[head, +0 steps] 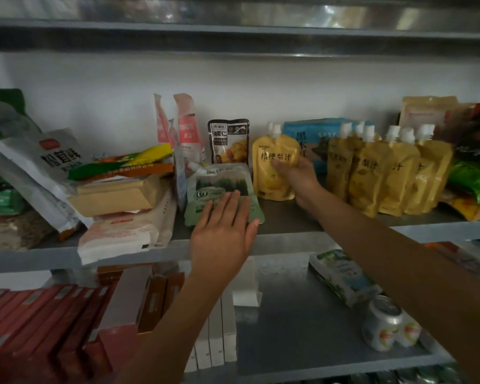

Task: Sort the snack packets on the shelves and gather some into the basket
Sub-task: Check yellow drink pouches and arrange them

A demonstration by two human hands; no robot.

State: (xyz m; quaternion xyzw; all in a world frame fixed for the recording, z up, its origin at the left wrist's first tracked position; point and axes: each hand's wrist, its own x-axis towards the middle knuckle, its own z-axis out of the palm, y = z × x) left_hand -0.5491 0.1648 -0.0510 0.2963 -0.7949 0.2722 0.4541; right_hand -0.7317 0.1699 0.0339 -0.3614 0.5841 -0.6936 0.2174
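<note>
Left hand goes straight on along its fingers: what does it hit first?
Left hand rests flat on the green pouch; past that, probably the dark packet standing behind it. Depth is unclear.

Near L: red boxes (39, 314), packed in a row on edge, leaning; one paler long box (128, 297) lies tilted across them. Just R of these: brown boxes (164, 292), upright. Centre, near: white boxes (219, 336), upright, side by side, touching. R: green-white carton (344, 275), lying flat, long axis running near to far. Near R, just beside carton: silver cans (385, 325) w/ orange marks, on their sides. Far: white wall (261, 84), plain. Print on boxes too dim to read.
</note>
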